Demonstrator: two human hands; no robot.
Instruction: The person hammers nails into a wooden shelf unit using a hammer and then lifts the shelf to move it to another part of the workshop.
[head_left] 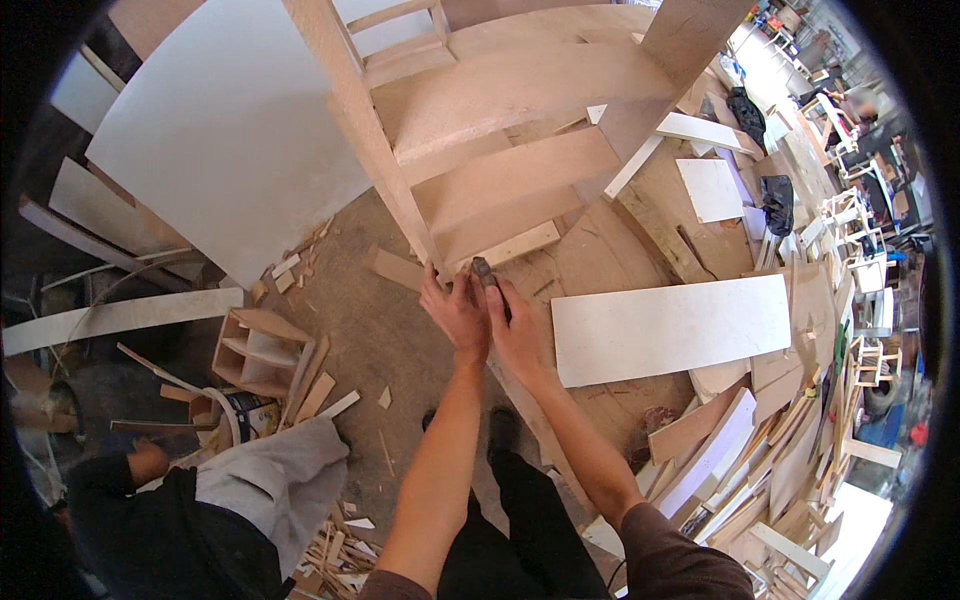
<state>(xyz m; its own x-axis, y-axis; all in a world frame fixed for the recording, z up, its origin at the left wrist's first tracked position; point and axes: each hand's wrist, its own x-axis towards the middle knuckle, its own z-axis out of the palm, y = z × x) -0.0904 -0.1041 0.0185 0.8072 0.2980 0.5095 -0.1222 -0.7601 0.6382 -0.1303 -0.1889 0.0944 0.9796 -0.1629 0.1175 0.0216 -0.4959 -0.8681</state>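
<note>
A tall wooden shelf frame (pixel 535 185) with side boards and cross shelves stands on the workbench in front of me. My left hand (pixel 458 312) is at the lower end of its left side board, fingers curled and pressed together against the wood. What those fingers pinch, if anything, is too small to make out. Close beside it, my right hand (pixel 518 335) is wrapped round a short dark tool (pixel 484 270), whose blunt end points away from me near the frame's corner. The tool's exact kind does not show.
A white board (pixel 670 330) lies right of my hands. A large white panel (pixel 230 130) leans at the far left. A small wooden box (pixel 262 352) stands on the left, near a person in a black top (pixel 170 535). Scrap wood (pixel 790 440) is heaped at right.
</note>
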